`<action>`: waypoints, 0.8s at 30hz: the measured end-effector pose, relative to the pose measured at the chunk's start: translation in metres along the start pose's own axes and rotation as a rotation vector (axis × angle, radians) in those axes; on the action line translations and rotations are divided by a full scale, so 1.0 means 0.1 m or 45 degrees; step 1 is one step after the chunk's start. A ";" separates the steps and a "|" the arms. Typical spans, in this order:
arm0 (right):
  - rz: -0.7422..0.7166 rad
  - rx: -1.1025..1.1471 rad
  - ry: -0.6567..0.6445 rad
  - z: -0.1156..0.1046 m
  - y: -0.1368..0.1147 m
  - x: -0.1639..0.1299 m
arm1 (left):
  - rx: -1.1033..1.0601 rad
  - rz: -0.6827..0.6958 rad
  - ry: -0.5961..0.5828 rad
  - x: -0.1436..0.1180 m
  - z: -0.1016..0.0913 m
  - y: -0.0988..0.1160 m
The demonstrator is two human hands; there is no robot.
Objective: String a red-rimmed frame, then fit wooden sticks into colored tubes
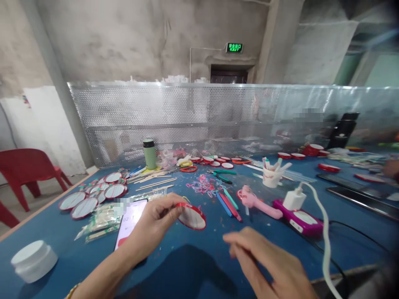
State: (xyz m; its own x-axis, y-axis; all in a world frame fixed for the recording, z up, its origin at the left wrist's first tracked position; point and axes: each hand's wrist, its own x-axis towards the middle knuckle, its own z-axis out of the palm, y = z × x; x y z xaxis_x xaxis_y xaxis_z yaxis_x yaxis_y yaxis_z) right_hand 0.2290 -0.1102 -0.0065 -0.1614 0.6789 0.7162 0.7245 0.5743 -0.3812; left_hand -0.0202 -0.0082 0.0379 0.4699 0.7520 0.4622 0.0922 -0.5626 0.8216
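Note:
My left hand [157, 220] pinches a small round red-rimmed disc [192, 216] with a white face, held tilted just above the blue table [187, 265]. Lower and to the right, my right hand [264, 259] hovers over the table, blurred, fingers loosely together, and I see nothing in it. A phone [131, 220] with a lit screen lies under my left wrist. Several coloured sticks [229, 203] and a heap of small rubber bands [204, 185] lie just beyond the disc.
Finished red-rimmed discs [93, 197] lie at the left, more [215, 161] at the back. Around them: a white jar [34, 261], green bottle [150, 154], pink glue gun [260, 202], charger with white cable [311, 203], cup [272, 174], perforated metal screen [218, 116], red chair [28, 168].

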 end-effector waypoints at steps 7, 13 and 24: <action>0.189 0.374 -0.366 0.24 -0.17 1.32 | 0.146 0.159 -0.031 0.01 -0.01 0.01; 0.275 0.643 -0.659 0.40 -0.01 1.42 | 0.267 0.060 -0.032 0.01 0.02 -0.03; 0.652 1.674 -0.882 0.58 0.22 1.23 | 0.346 -0.033 -0.160 -0.03 0.05 -0.03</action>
State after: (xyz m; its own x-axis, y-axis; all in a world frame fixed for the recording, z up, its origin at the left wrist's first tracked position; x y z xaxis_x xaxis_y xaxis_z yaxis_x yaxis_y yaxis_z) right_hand 0.1865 0.0123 0.0394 -0.6225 0.7762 0.1002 -0.2119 -0.0439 -0.9763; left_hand -0.0173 -0.0108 0.0324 0.5677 0.7285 0.3834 0.3294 -0.6279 0.7052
